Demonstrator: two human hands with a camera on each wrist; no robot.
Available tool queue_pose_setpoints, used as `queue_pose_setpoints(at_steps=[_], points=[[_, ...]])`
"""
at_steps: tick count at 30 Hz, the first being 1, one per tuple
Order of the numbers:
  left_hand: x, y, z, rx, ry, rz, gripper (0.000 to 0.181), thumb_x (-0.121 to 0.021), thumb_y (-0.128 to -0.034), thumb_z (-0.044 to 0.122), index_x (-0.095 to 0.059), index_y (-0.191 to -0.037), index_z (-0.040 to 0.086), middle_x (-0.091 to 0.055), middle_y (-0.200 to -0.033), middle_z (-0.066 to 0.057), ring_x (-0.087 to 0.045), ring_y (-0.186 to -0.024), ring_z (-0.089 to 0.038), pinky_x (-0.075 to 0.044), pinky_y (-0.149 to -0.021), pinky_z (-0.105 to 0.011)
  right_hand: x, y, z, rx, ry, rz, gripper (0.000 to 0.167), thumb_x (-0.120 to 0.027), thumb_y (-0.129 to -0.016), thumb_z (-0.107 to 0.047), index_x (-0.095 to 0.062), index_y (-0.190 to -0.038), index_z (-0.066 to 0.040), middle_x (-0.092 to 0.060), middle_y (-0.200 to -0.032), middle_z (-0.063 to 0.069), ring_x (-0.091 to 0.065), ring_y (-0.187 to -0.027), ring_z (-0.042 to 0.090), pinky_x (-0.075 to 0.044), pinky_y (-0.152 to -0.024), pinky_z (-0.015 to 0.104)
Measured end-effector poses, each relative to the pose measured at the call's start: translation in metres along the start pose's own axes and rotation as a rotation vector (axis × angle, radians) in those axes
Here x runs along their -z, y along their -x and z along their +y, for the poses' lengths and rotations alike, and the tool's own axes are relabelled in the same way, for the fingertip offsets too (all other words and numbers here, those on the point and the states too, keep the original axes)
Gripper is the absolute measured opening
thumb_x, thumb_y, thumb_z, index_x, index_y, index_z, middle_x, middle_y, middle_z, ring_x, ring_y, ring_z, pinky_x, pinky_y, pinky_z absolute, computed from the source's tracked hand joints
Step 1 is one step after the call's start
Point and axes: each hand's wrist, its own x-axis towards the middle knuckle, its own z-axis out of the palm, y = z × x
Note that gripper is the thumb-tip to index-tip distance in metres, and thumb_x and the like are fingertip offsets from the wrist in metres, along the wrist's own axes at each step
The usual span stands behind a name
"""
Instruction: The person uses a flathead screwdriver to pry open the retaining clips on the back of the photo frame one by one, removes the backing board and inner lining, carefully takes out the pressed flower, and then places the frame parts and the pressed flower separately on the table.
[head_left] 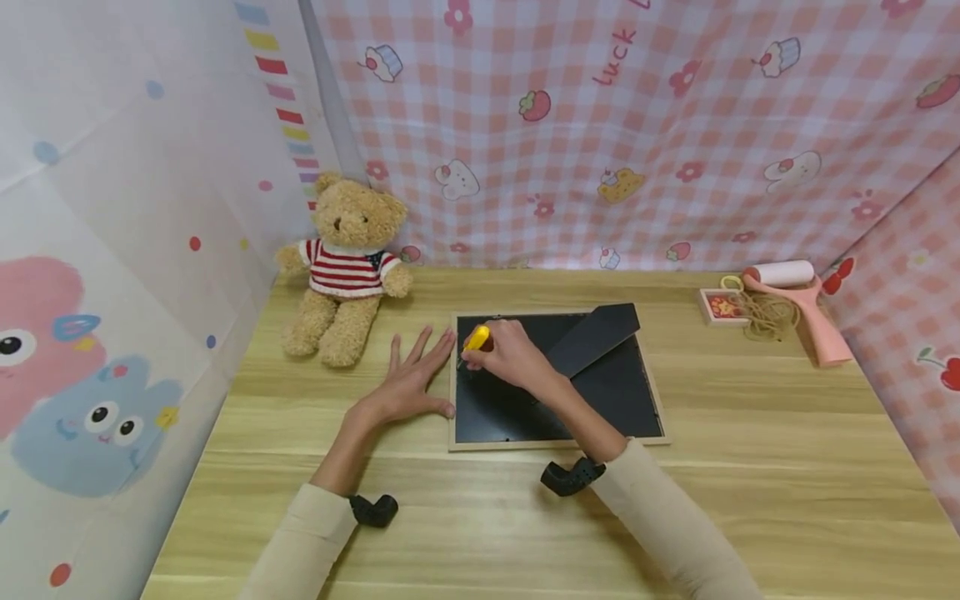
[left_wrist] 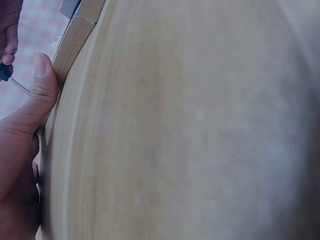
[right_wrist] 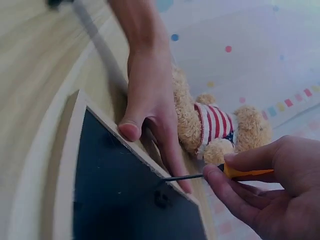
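Observation:
A picture frame [head_left: 510, 421] lies face down, its black back and folded-out stand [head_left: 600, 333] upward, with a light wooden rim. My right hand [head_left: 517, 354] grips a screwdriver [right_wrist: 245, 173] with a yellow and black handle. In the right wrist view the metal shaft [right_wrist: 185, 177] reaches the frame's inner edge, near the left side of the back. My left hand [head_left: 408, 383] lies spread on the table beside the frame's left edge, its thumb [left_wrist: 42, 80] touching the wooden rim.
A teddy bear [head_left: 345, 267] in a striped sweater sits behind my left hand. At the back right are a lint roller [head_left: 783, 273], a pink Y-shaped handle [head_left: 825, 329], a twine bundle [head_left: 772, 315] and a small box [head_left: 722, 308]. Curtains border the wooden table [head_left: 480, 533].

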Motion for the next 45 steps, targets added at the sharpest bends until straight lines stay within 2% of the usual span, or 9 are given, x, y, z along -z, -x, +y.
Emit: queue_pose_setpoints(at_steps=[3,8,12,16,23,29,33,40,45], points=[[-0.002,0.0,-0.002,-0.006,0.002,-0.003,0.144,-0.059,-0.0715,0.096,-0.012,-0.178,0.011,-0.011,-0.185,-0.011,0.01,-0.172,-0.039,0.029,-0.123,-0.071,-0.005,0.01,0.007,0.004,-0.064,0.06,0.019,-0.078,-0.101,-0.005,-0.078,-0.114,0.008,-0.082,-0.095,0.016,-0.081,-0.082,0.026,-0.066,-0.074,0.03],[-0.002,0.002,-0.001,-0.006,0.015,-0.001,0.146,-0.057,-0.0697,0.098,-0.011,-0.177,0.01,-0.011,-0.184,-0.013,0.01,-0.171,-0.041,0.029,-0.123,-0.07,-0.018,0.026,0.019,0.033,-0.171,0.16,0.022,-0.08,-0.099,-0.004,-0.077,-0.118,0.009,-0.081,-0.102,0.019,-0.081,-0.087,0.028,-0.066,-0.077,0.029],[-0.001,0.001,0.0,0.0,0.01,-0.001,0.147,-0.054,-0.0679,0.1,-0.011,-0.178,0.012,-0.011,-0.185,-0.011,0.009,-0.172,-0.039,0.029,-0.124,-0.069,-0.019,0.03,0.024,0.035,-0.21,0.19,0.022,-0.081,-0.098,-0.003,-0.078,-0.117,0.009,-0.081,-0.102,0.019,-0.082,-0.088,0.029,-0.066,-0.076,0.027],[-0.001,0.0,0.0,0.009,0.005,-0.006,0.148,-0.052,-0.067,0.101,-0.01,-0.178,0.013,-0.01,-0.185,-0.01,0.01,-0.172,-0.037,0.03,-0.124,-0.067,-0.011,0.021,0.024,0.012,-0.202,0.141,0.019,-0.079,-0.1,-0.003,-0.078,-0.114,0.008,-0.082,-0.097,0.018,-0.082,-0.084,0.027,-0.066,-0.076,0.029],[0.0,0.001,0.003,0.008,0.026,-0.016,0.146,-0.056,-0.0692,0.099,-0.01,-0.178,0.013,-0.009,-0.185,-0.01,0.011,-0.172,-0.038,0.031,-0.123,-0.067,0.001,0.0,0.015,0.009,-0.082,0.003,0.019,-0.077,-0.103,-0.008,-0.078,-0.114,0.008,-0.082,-0.092,0.013,-0.079,-0.078,0.022,-0.065,-0.073,0.03],[-0.001,0.001,0.002,0.006,0.016,-0.002,0.146,-0.055,-0.0687,0.099,-0.011,-0.177,0.011,-0.01,-0.185,-0.012,0.009,-0.172,-0.039,0.03,-0.124,-0.068,0.003,-0.009,0.007,0.037,-0.003,-0.057,0.015,-0.077,-0.103,-0.009,-0.078,-0.109,0.004,-0.082,-0.09,0.012,-0.08,-0.08,0.024,-0.064,-0.072,0.029],[0.0,0.003,0.003,0.008,0.023,-0.005,0.141,-0.064,-0.0731,0.092,-0.012,-0.178,0.012,-0.01,-0.185,-0.011,0.009,-0.172,-0.039,0.03,-0.124,-0.069,0.002,-0.01,0.002,0.057,0.035,-0.073,0.012,-0.078,-0.102,-0.008,-0.077,-0.105,0.004,-0.081,-0.087,0.012,-0.08,-0.08,0.028,-0.063,-0.07,0.027],[0.001,0.003,0.004,0.009,0.019,-0.001,0.136,-0.072,-0.0769,0.084,-0.011,-0.179,0.019,-0.007,-0.186,-0.006,0.011,-0.172,-0.037,0.03,-0.123,-0.07,0.002,-0.01,-0.003,0.11,0.099,-0.056,0.011,-0.079,-0.101,-0.009,-0.078,-0.1,0.002,-0.079,-0.082,0.009,-0.076,-0.073,0.018,-0.061,-0.068,0.026],[0.0,0.001,0.001,0.026,0.005,-0.016,0.134,-0.079,-0.0796,0.075,-0.01,-0.178,0.015,-0.009,-0.186,-0.007,0.01,-0.172,-0.036,0.029,-0.125,-0.067,-0.003,-0.001,0.002,0.077,0.034,0.005,0.015,-0.079,-0.102,-0.008,-0.077,-0.108,0.005,-0.081,-0.09,0.012,-0.08,-0.078,0.022,-0.064,-0.07,0.026]])
